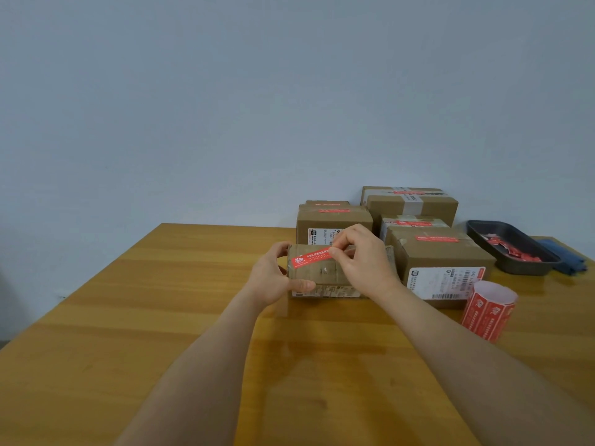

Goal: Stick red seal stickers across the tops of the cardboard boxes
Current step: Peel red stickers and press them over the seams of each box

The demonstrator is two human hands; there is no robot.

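Note:
A small cardboard box (318, 273) wrapped in clear tape stands on the wooden table (161, 317) in front of me. My left hand (273, 278) grips its left end, thumb on the front face. A red seal sticker (310, 256) lies slanted across the box top. My right hand (360, 259) pinches the sticker's right end between thumb and fingers. A roll of red seal stickers (487, 312) stands upright at the right.
Several cardboard boxes with red stickers on top are grouped behind and right, the nearest (444, 262) touching my right wrist area. A black tray (512, 249) with red scraps sits far right, beside a blue cloth (563, 255). A pale wall rises behind the table.

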